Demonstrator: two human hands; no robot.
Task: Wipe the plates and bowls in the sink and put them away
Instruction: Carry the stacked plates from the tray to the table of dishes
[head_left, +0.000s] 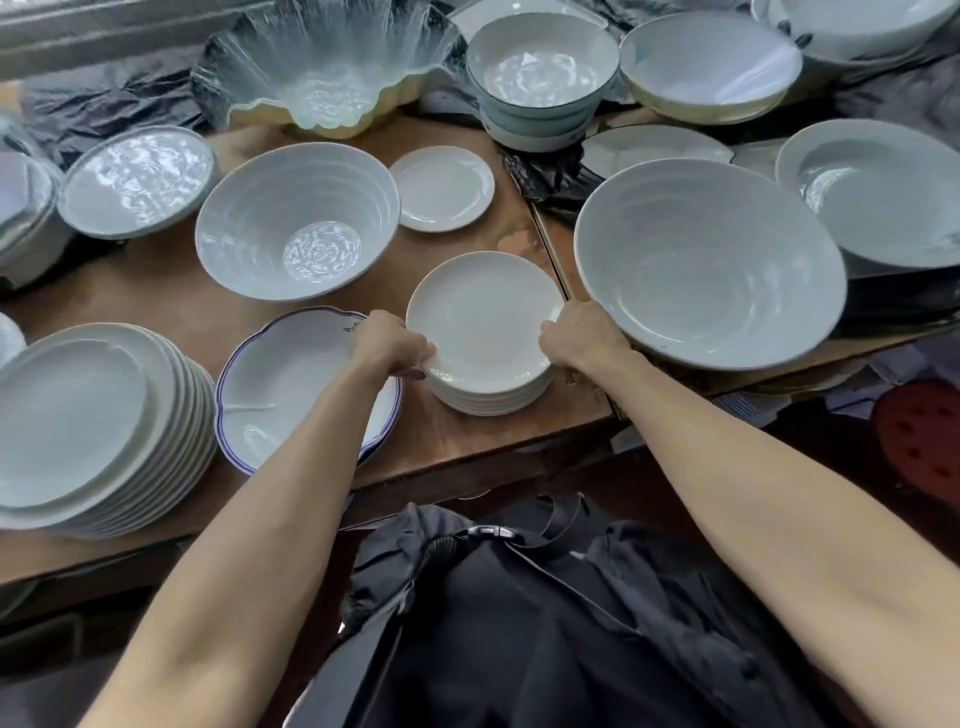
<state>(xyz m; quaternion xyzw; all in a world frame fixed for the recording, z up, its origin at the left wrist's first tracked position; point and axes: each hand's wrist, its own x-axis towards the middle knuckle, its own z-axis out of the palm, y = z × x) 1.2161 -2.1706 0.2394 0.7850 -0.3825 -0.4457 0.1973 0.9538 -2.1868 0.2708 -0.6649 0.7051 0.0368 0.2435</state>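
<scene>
A stack of several small white plates (485, 332) stands near the front edge of the brown wooden table (171, 306). My left hand (387, 345) grips the stack's left rim, with the thumb on the top plate. On the right rim my right hand (582, 335) holds the same stack, fingers curled under its edge. No sink is in view.
Left of the stack lie a blue-rimmed scalloped plate (280, 374) and a tall pile of white plates (98, 426). A ridged white bowl (296, 218) and a small saucer (441, 187) sit behind it. A very large bowl (706, 260) crowds the right side. More bowls fill the back.
</scene>
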